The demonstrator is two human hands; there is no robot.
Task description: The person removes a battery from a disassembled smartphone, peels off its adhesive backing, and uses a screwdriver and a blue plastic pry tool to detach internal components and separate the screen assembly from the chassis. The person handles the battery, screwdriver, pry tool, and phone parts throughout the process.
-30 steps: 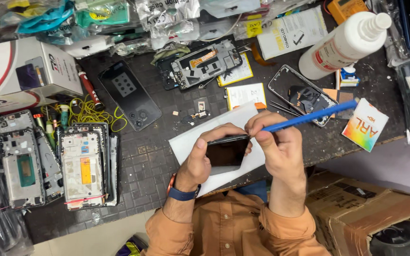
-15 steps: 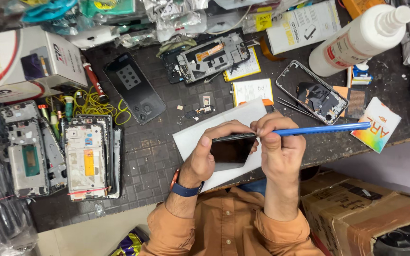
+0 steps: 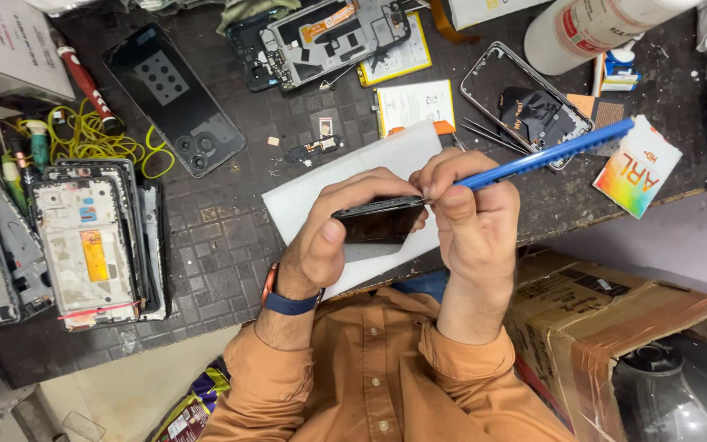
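Black and glossy, the phone screen (image 3: 380, 223) sits at the centre of the frame, lifted above the white sheet (image 3: 321, 192) that lies on the dark, gridded work mat (image 3: 214, 254). The left hand (image 3: 333, 237) grips the screen from its lower left, thumb pressed on the glass and fingers curled over the top edge. The right hand (image 3: 472, 217) is closed around a blue tool (image 3: 546, 155), whose handle runs up and to the right while its tip meets the screen's upper right corner. A dark band (image 3: 288, 303) circles the left wrist, and orange sleeves (image 3: 386, 368) fill the bottom centre.

Upper left of the frame holds a black phone back cover (image 3: 175, 98) beside a tangle of yellow wire (image 3: 96, 139). Left of centre stands a stack of phone frames (image 3: 92, 241). At the top centre lies an opened phone with its board exposed (image 3: 321, 37). Right of that, a bare metal frame (image 3: 525, 102) lies next to tweezers (image 3: 484, 133). A white bottle (image 3: 591, 29) lies at the upper right, with a rainbow-coloured card (image 3: 636, 168) below it. A cardboard box (image 3: 615, 327) occupies the lower right.
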